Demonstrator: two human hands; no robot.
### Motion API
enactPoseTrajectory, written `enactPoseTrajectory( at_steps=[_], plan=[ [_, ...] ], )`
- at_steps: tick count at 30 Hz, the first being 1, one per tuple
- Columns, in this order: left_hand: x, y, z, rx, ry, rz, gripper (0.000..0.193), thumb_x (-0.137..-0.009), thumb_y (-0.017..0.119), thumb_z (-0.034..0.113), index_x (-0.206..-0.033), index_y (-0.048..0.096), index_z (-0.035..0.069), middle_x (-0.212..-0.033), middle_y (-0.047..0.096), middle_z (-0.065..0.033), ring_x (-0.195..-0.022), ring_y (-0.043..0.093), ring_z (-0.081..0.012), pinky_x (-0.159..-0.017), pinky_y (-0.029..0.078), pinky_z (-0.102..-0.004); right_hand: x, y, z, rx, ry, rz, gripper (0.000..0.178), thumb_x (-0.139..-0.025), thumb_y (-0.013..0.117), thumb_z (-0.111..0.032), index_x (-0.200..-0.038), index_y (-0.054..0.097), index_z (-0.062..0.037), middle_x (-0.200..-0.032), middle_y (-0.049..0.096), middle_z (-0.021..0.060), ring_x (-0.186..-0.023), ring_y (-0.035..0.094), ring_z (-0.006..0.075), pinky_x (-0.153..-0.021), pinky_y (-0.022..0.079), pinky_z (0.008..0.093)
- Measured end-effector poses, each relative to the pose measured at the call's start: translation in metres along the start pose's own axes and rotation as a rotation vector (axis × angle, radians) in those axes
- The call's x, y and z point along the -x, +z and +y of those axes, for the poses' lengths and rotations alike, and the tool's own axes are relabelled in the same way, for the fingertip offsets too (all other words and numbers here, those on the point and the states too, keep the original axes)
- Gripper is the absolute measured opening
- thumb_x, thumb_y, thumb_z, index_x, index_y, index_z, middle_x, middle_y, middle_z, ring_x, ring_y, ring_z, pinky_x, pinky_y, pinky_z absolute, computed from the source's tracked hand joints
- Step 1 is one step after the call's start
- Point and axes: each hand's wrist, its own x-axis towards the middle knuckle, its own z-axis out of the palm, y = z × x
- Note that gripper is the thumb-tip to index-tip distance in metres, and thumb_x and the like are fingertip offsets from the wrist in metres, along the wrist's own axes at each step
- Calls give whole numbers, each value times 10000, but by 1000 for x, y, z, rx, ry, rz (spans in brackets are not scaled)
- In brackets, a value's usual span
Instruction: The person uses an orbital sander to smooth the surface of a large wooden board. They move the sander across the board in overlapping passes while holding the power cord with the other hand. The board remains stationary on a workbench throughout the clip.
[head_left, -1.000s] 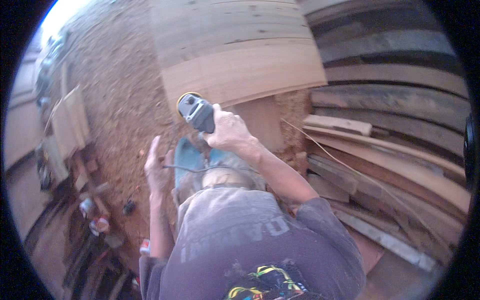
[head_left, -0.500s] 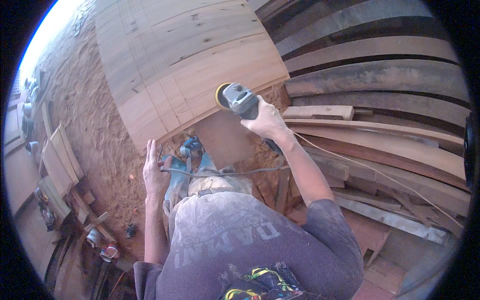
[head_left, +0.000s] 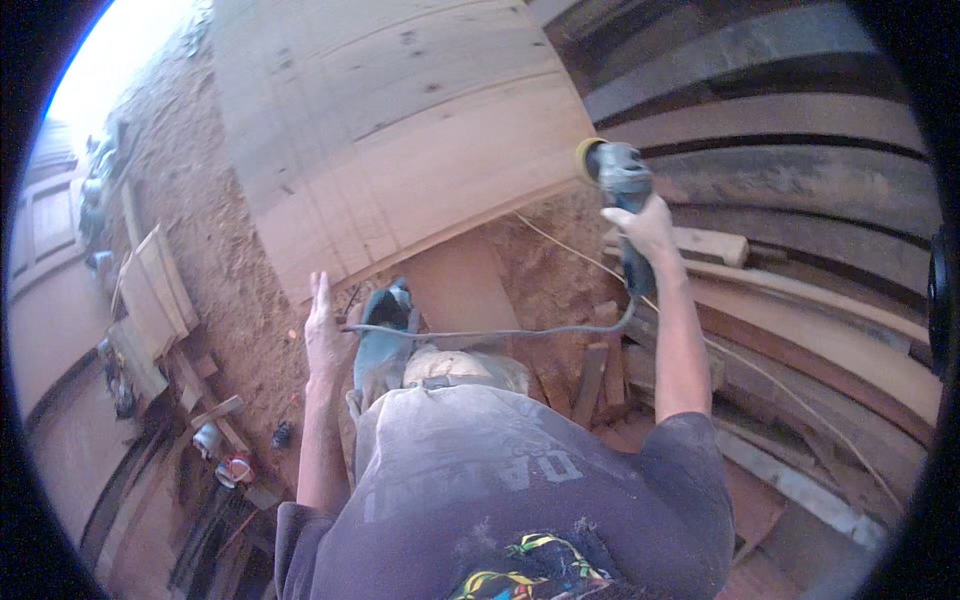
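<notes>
My right hand [head_left: 648, 228] is closed round the body of a grey-and-dark angle grinder [head_left: 626, 175]. Its yellow-rimmed sanding disc [head_left: 590, 160] sits at the right end of a broad wooden panel [head_left: 450, 130], at the near corner; whether it touches the wood is hard to tell. At the panel's near left corner is my left hand [head_left: 325, 335], with two fingers stretched along the edge. The grey power cable [head_left: 480, 332] runs from the grinder across my front into this hand, caught near the thumb; the lower fingers are partly hidden.
Long stacked timbers [head_left: 780, 180] fill the right side. A thin pale cord [head_left: 780, 385] crosses them. Beneath the panel's near edge a brown board [head_left: 465, 290] lies on sawdust-covered ground [head_left: 265, 325]. Several wood pieces [head_left: 155, 290] stand at the left.
My right hand has carried the grinder rightward along the panel's near edge to its right corner. The power cable stretches farther right. My left hand stays by the left corner.
</notes>
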Motion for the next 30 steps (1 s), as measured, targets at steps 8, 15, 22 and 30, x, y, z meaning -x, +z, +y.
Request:
enactPoseTrajectory(
  at_steps=[8, 15, 22, 30],
  plan=[
    [11, -72, -61, 433, -341, 234, 532, -1111, 766, 203, -1594, 619, 37, -1311, 796, -194, -841, 797, -174, -700, 631, -346, 61, 45, -20, -785, 213, 172, 268, -963, 878, -200, -1130, 714, -70, -873, 733, 54, -727, 738, 171, -644, 606, 352],
    [-36, -157, -210, 364, -202, 326, 521, -1174, 671, 348, -1599, 618, 52, -1328, 805, -159, -936, 805, -195, -795, 651, -350, 125, 145, -97, -988, 218, 254, 299, -1019, 819, -298, -1141, 696, -55, -947, 749, 84, -781, 760, 213, -693, 655, 373],
    [-75, -273, -288, 432, -304, 374, 552, -1179, 651, 430, -1566, 654, 37, -1167, 805, -105, -1070, 743, -156, -937, 614, -359, 152, 218, -200, -1133, 171, 187, 356, -1055, 776, -321, -1251, 643, -55, -1035, 723, 97, -855, 755, 231, -768, 657, 394],
    [-95, -319, -333, 554, -208, 549, 481, -1182, 657, 354, -1527, 675, 20, -1154, 801, -78, -1077, 743, -144, -1001, 601, -330, 120, 255, -289, -1190, 89, 122, 326, -1040, 777, -268, -1238, 657, -39, -1047, 726, 109, -885, 760, 236, -774, 662, 391]
  ],
)
